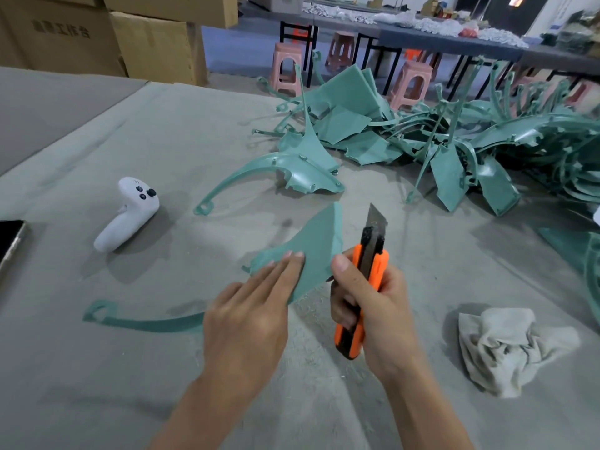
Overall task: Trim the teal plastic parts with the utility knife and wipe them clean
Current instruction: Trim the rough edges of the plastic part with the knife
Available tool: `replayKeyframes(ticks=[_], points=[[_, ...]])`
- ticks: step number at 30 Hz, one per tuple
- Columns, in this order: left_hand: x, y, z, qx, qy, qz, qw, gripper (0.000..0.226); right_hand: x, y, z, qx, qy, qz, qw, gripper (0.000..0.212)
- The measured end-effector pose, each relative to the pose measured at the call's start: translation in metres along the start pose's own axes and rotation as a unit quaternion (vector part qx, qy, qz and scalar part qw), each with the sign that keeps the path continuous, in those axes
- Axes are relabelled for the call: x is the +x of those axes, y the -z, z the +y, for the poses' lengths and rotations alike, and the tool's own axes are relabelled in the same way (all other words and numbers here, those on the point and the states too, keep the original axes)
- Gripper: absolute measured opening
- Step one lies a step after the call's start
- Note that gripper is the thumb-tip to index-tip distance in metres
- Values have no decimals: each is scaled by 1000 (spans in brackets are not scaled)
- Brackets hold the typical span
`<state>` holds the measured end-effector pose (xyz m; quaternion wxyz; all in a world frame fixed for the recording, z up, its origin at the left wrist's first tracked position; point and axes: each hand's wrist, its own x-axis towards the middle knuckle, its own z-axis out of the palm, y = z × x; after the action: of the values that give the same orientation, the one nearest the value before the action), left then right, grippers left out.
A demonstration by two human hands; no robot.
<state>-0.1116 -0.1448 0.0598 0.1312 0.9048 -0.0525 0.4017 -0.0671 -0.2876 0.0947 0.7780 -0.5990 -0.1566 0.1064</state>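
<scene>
The left hand (250, 313) presses straight fingers flat on the teal part (311, 248). The right hand (367, 297), just right of that part, grips the utility knife (363, 287), blade up.

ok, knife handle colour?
Orange with a black centre strip on the utility knife, gripped by the right hand. Head view, the only one.
</scene>
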Motion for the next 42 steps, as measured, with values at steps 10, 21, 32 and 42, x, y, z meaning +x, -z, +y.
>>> replayKeyframes(ticks=[10, 21, 32, 42], points=[[0, -2, -5, -7, -12, 21, 1000, 51, 3, 15, -2, 30, -24, -26, 999, 22], [-4, -11, -5, -22, 80, 42, 996, 32, 2, 16, 8, -184, 70, 84, 977, 32], [-6, -8, 5, -67, 148, 33, 986, 29, -3, -17, 26, -301, 130, 71, 942, 56], [-6, -2, 10, -114, 70, 91, 987, 47, 18, 9, 26, -239, 60, 150, 957, 55]])
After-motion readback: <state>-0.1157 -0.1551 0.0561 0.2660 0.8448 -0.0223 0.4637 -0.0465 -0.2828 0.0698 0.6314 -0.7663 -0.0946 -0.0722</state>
